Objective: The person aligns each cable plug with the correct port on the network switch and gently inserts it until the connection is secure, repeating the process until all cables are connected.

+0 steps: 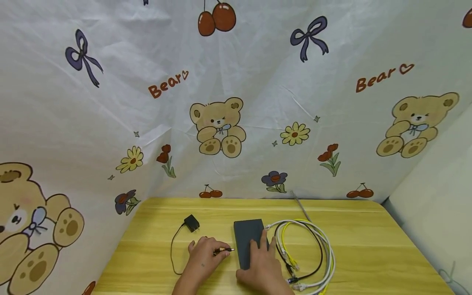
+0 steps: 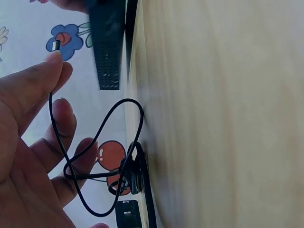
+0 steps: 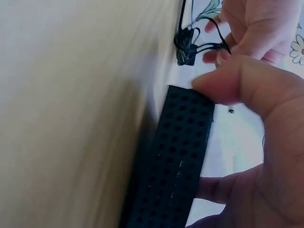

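Observation:
My left hand (image 1: 206, 256) pinches the barrel plug (image 2: 56, 45) of a thin black cord between thumb and forefinger, metal tip outward. From there the cord (image 2: 141, 114) loops down past the other fingers. It leads to a black power adapter (image 1: 191, 223) lying at the left with its prongs showing. Just right of the plug is a flat black box, by its look a network switch (image 1: 245, 237), with rows of vent holes along one side. My right hand (image 1: 263, 266) holds it, the thumb (image 3: 228, 83) at a corner and the fingers over its top and far side.
Coiled network cables lie right of the switch: a white cable (image 1: 333, 262), a yellow cable (image 1: 283, 237) and a black cable (image 1: 321, 254). A grey cable (image 1: 301, 207) reaches toward the back edge. A printed cloth (image 1: 254, 82) hangs behind the wooden table (image 1: 376, 250).

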Tool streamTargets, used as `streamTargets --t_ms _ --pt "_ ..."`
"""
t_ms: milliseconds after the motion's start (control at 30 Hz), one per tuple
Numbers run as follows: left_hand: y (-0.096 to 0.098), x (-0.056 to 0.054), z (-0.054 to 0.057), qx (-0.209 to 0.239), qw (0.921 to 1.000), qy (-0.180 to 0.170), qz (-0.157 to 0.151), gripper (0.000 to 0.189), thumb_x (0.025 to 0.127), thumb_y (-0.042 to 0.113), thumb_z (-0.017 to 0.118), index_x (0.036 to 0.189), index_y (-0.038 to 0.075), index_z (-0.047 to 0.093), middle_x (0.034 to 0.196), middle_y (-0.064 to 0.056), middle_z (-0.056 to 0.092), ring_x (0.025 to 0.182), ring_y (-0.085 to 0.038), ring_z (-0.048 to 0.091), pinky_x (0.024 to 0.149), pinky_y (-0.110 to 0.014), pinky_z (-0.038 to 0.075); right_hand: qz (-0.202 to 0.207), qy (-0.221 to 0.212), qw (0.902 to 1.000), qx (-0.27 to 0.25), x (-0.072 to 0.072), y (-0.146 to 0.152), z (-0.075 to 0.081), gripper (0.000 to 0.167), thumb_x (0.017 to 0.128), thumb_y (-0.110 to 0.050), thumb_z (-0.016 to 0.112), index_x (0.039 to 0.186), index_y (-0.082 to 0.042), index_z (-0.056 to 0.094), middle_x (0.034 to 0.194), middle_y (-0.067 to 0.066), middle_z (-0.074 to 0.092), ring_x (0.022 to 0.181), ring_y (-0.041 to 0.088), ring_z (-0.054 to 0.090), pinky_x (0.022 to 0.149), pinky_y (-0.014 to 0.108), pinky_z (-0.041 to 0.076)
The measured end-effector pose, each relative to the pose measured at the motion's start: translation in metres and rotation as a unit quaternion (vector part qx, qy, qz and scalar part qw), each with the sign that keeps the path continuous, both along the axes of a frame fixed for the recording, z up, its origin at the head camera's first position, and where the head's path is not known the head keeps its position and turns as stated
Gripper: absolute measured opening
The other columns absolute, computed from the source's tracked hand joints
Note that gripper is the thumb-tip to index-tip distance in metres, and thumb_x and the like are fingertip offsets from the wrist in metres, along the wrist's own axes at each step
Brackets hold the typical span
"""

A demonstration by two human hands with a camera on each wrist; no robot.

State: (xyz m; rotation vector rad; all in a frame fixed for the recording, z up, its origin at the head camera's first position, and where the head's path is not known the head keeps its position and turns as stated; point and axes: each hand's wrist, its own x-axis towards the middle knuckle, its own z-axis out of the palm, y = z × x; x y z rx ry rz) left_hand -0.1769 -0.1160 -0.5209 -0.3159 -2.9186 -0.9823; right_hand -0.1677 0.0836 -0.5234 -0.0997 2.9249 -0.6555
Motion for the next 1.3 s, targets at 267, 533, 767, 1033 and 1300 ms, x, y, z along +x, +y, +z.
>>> streamTargets --t_ms 267,533,767,1033,1300 --pt "0.001 0.001 0.000 -0.015 0.9994 0.005 -0.031 0.011 0.083 0.035 0.078 0.089 0.045 0.077 0.076 0.025 0.057 0.084 -0.009 0.049 0.095 -0.080 0.018 0.003 0.010 0.9993 -0.036 -0.003 0.003 0.006 0.094 0.067 -0.056 0.078 0.142 -0.004 0.054 0.163 0.027 0.015 0.141 0.063 0.015 0.064 0.058 0.053" --pt "0.001 0.004 -0.001 -0.022 0.9975 -0.013 -0.066 0.011 0.085 0.034 0.077 0.091 0.044 0.077 0.078 0.022 0.056 0.083 -0.010 0.049 0.093 -0.082 0.017 0.005 0.018 0.9983 -0.055 -0.002 0.005 0.007 0.089 0.068 -0.052 0.077 0.143 -0.010 0.054 0.164 0.023 0.016 0.141 0.063 0.016 0.063 0.058 0.052" --pt "0.003 0.003 -0.002 -0.037 0.9962 -0.014 -0.078 0.009 0.083 0.033 0.079 0.086 0.041 0.078 0.078 0.021 0.057 0.082 -0.010 0.051 0.092 -0.084 0.017 0.006 0.027 0.9979 -0.058 0.001 0.006 0.013 0.089 0.068 -0.053 0.076 0.145 -0.014 0.053 0.163 0.022 0.019 0.140 0.063 0.019 0.066 0.060 0.051" --pt "0.001 0.003 0.000 -0.023 0.9927 -0.052 -0.107 0.009 0.084 0.033 0.078 0.088 0.041 0.078 0.080 0.022 0.057 0.087 -0.011 0.054 0.094 -0.083 0.013 -0.003 0.035 0.9986 -0.039 0.001 0.004 0.012 0.090 0.067 -0.054 0.077 0.144 -0.015 0.054 0.163 0.021 0.022 0.141 0.060 0.021 0.069 0.061 0.052" --pt "0.001 0.003 0.000 -0.025 0.9931 -0.057 -0.099 0.009 0.084 0.034 0.078 0.089 0.041 0.078 0.083 0.022 0.060 0.090 -0.013 0.055 0.094 -0.083 0.014 -0.005 0.038 0.9984 -0.041 0.001 0.004 0.013 0.089 0.068 -0.057 0.077 0.144 -0.015 0.055 0.162 0.021 0.023 0.142 0.059 0.020 0.071 0.063 0.052"
